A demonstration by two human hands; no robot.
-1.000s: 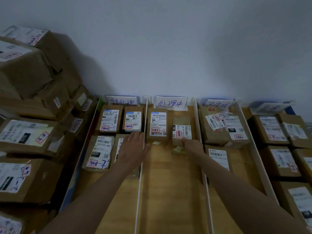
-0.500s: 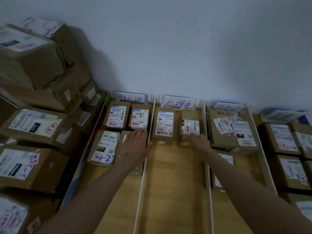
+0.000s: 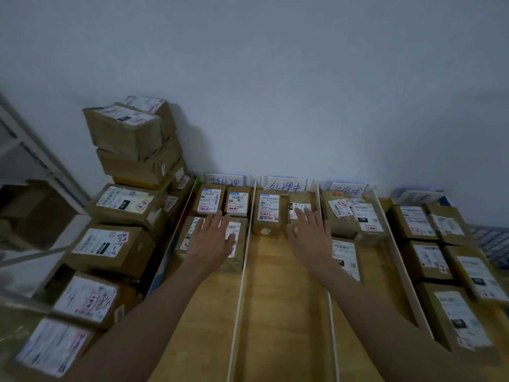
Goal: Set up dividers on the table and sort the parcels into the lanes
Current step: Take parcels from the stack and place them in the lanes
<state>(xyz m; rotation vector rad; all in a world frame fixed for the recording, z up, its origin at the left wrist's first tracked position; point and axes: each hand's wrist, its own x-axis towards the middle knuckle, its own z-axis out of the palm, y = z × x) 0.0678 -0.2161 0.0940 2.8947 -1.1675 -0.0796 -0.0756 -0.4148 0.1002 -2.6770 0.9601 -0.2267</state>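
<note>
White dividers [image 3: 242, 268] [image 3: 329, 304] split the wooden table [image 3: 278, 299] into lanes, each headed by a handwritten sign [image 3: 285, 184] at the wall. My left hand [image 3: 210, 239] lies flat, fingers straight, on the front parcels [image 3: 237, 244] of the left lane. My right hand [image 3: 309, 238] is spread open, fingertips on the small labelled parcel [image 3: 300, 209] at the back of the middle lane. Beside it stands another parcel [image 3: 267, 213]. The right lane holds several labelled parcels [image 3: 355, 213].
A tall stack of cardboard boxes [image 3: 129, 150] rises at the left against the wall, with more boxes [image 3: 107, 246] piled below it. Further parcels [image 3: 429, 260] fill the far right beyond the outer divider [image 3: 399, 257]. A white shelf frame [image 3: 35, 153] stands at far left.
The camera pulled back and tilted, showing more of the wall and the left stack. My right hand opened out over the small parcel; my left hand shifted slightly left on the front parcels.
</note>
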